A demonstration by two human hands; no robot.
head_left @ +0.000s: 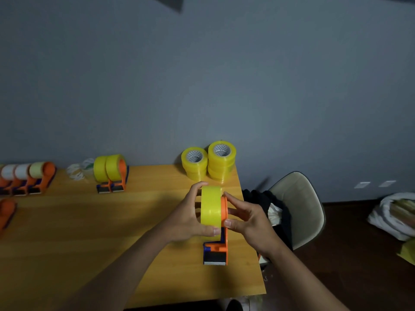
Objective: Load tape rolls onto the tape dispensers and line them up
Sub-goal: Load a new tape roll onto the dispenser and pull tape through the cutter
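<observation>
A yellow tape roll (210, 205) sits on an orange and blue tape dispenser (219, 250) standing on the wooden table (89, 232) near its right edge. My left hand (189, 213) grips the roll from the left, thumb at the bottom, fingers over the top. My right hand (246, 217) holds the dispenser's orange side plate with fingertips and thumb. Two stacks of yellow rolls (208, 161) stand behind, by the wall. Two loaded yellow dispensers (111, 173) stand side by side at the back. Further left, a row of loaded dispensers (27, 177) holds pale rolls.
Clear tape rolls (78, 170) lie at the back between the two dispenser groups. An empty orange dispenser (6, 213) lies at the left edge. A beige chair (296, 207) with dark cloth stands right of the table. A white bag (395, 212) lies on the dark floor.
</observation>
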